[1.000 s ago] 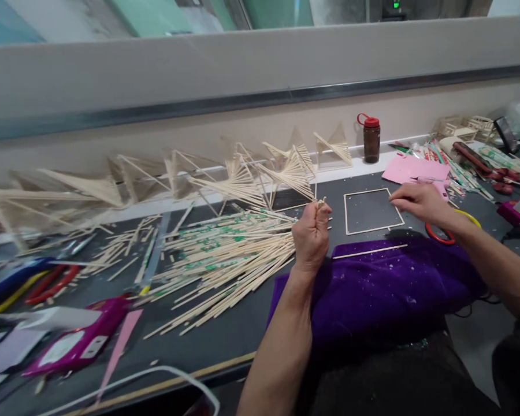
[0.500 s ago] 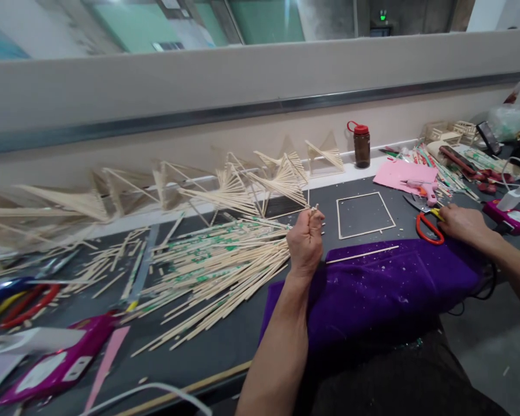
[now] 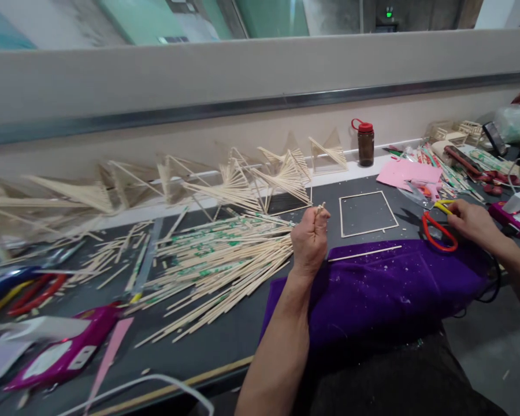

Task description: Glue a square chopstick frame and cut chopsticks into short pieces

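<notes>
My left hand (image 3: 309,240) is closed in a fist with short ends of thin wooden sticks (image 3: 321,207) poking out at the top; the rest of them is hidden in the fingers. Beside it, on the left, lies a spread pile of long wooden sticks (image 3: 238,277). My right hand (image 3: 472,222) grips the yellow handle of a pair of shears (image 3: 439,231), whose red handle loops below. The blades look blurred and slightly raised. Between the hands, a square stick frame (image 3: 368,234) lies on the dark table, and a single stick (image 3: 366,253) rests on purple cloth (image 3: 385,289).
Twisted stick models (image 3: 281,182) line the wall, and a brown bottle (image 3: 366,144) with a red lid stands beside them. Pink paper (image 3: 407,173) and a pink glue gun (image 3: 431,189) lie behind the shears. Magenta devices (image 3: 60,352) with white cables sit at the left.
My right hand has taken the shears up a little from the table, and their handles have swung. My left fist has stayed closed in nearly the same place; the view has shifted slightly.
</notes>
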Demonstrator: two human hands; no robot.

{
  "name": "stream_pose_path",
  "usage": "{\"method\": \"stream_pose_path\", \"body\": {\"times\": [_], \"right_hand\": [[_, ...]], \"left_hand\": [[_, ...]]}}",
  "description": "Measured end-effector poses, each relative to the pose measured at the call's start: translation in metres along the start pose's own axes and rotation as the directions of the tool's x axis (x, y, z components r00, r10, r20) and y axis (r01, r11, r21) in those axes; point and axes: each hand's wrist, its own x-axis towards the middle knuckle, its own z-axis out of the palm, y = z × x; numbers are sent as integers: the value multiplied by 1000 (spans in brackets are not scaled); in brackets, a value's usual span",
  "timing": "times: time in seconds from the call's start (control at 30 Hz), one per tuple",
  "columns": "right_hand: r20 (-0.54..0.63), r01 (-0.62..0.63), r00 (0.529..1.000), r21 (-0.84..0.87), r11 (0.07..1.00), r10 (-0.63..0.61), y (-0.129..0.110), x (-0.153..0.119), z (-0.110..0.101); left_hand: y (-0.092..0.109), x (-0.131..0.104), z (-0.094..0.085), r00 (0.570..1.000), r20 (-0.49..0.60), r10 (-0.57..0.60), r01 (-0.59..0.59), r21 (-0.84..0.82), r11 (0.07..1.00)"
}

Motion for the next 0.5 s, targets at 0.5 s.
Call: {"method": "stream_pose_path", "body": {"times": [0.5], "right_hand": [[-57,213,820,954,210,-570,-153,5,28]], "left_hand": [[2,2,-10,999,31,40,-42,91,995]]}}
